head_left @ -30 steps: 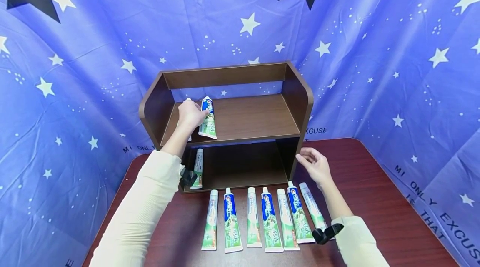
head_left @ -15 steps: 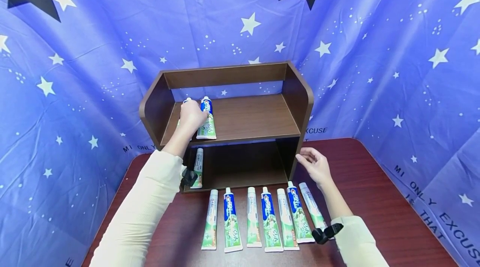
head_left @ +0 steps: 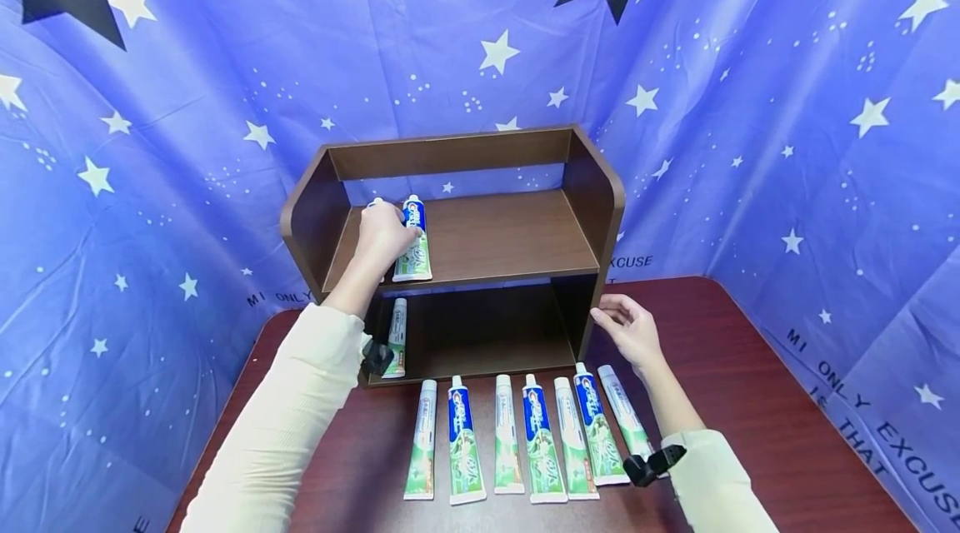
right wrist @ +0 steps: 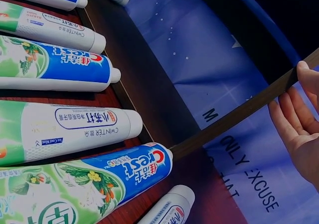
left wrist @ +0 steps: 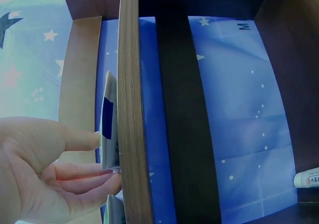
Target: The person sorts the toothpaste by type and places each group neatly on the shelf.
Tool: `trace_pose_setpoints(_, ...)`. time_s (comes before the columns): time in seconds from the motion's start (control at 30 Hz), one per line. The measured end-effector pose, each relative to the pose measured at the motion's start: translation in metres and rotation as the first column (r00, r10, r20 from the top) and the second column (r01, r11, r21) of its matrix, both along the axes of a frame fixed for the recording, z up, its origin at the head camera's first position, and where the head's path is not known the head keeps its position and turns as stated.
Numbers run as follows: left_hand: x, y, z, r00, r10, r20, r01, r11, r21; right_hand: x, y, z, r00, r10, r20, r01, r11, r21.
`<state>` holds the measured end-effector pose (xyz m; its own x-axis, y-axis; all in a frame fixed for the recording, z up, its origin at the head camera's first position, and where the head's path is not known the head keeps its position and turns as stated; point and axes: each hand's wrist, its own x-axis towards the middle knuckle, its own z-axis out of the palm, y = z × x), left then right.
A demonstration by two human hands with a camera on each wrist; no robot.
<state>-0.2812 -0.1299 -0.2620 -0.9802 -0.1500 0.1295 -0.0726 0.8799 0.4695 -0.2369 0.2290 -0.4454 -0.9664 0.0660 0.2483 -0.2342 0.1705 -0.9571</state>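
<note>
On the upper board of a brown two-tier shelf, my left hand pinches a blue-and-green Crest toothpaste tube between thumb and fingers. In the left wrist view that toothpaste tube lies flat on the board, its crimped end near the front edge. Another tube lies beside it to the left, mostly hidden by the hand in the head view. At the shelf's right side, my right hand grips the front edge of the side panel, thumb on one face and fingers on the other.
A white-and-green tube stands at the left of the lower compartment. Before the shelf, several tubes lie in a row on the dark red table, Crest tubes alternating with white-capped ones. A starry blue curtain surrounds the table.
The Crest tube under my left hand has shifted slightly left, closer to the tube beside it. My right hand stays on the side panel.
</note>
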Motion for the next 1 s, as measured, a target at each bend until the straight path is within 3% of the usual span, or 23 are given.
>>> trace_pose_setpoints(0.2,0.000,0.001,-0.002,1.000,0.006,0.005,-0.006,1.000,0.021,-0.005,0.003,-0.010,1.000,-0.012,-0.007,0.012,1.000,-0.001)
trace_pose_setpoints(0.53,0.002,0.002,-0.004,0.999,0.019,-0.040,-0.017,0.999,0.033,0.012,-0.006,0.017,1.000,-0.010,0.005,0.010,1.000,-0.012)
trace_pose_setpoints(0.73,0.003,0.002,-0.009,0.998,0.034,-0.052,-0.031,0.997,0.064,-0.003,0.000,-0.004,1.000,-0.022,0.017,0.022,1.000,-0.001)
trace_pose_setpoints(0.83,0.008,0.000,-0.012,0.996,0.032,-0.086,-0.024,0.996,0.087,-0.005,-0.001,-0.006,1.000,-0.020,0.013,0.019,1.000,0.018)
trace_pose_setpoints(1.0,0.026,0.000,-0.014,0.989,0.001,-0.146,0.017,0.993,0.120,-0.005,-0.001,-0.002,1.000,-0.010,-0.007,0.010,1.000,0.002)
